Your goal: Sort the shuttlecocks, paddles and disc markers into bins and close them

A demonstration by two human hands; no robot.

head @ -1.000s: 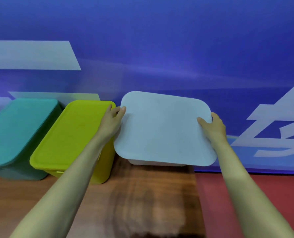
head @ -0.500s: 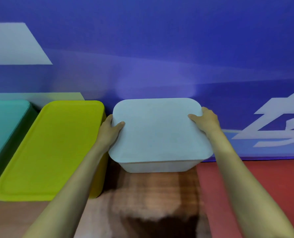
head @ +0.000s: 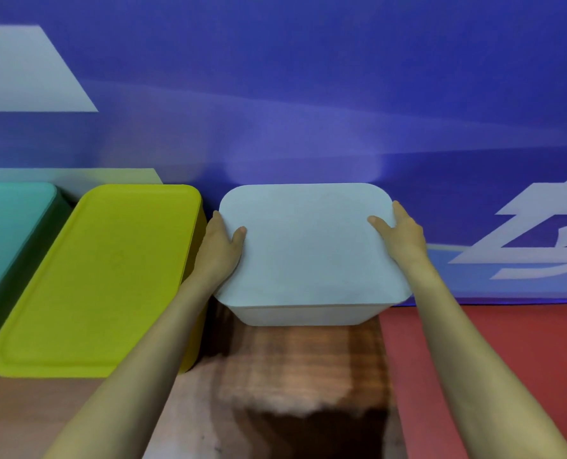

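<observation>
Head view shows a blue backdrop behind a wooden table with three bins in a row along its far edge. The yellow-green bin and the teal bin on the left both have their lids on. The white bin stands to their right, and the white lid lies level on top of it; whether it is fully seated cannot be told.

The left hand grasps the lid's left edge and the right hand its right edge. Each has a thumb on top, the other fingers hidden past the rim.

The lid looks like thin, light, smooth plastic that is likely to flex, so opposite edges near the corners seem the best hold, pressing down evenly.
</observation>
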